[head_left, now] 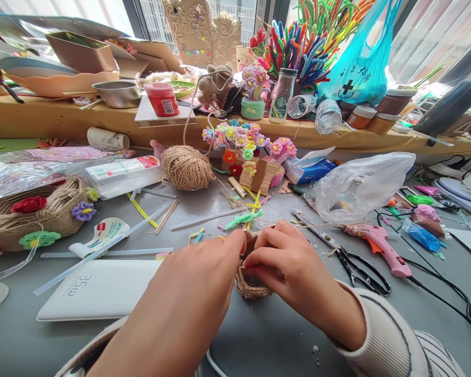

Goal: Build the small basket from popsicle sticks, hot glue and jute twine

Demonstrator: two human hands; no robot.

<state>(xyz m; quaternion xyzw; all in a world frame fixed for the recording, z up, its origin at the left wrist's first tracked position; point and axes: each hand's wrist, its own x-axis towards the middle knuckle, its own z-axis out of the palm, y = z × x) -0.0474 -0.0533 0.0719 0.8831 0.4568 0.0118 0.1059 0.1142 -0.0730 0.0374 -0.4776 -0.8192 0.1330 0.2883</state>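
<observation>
Head view: both hands meet at near centre of the grey table (259, 335). Left hand (204, 272) and right hand (286, 267) have fingers curled shut around a small twine-wrapped basket (251, 285), pinching its rim from either side; basket sits on the table between them, mostly hidden by the fingers. Thin twine strand runs right from the hands toward the scissors (345, 259), which lie just right of the right hand. Pink glue gun (380, 246) further right, near a crumpled clear plastic bag (357, 183). Ball of twine (186, 167) far of the left hand, well apart. White power bank (98, 290) near left. Larger woven basket with felt flowers (35, 212) at left edge.
</observation>
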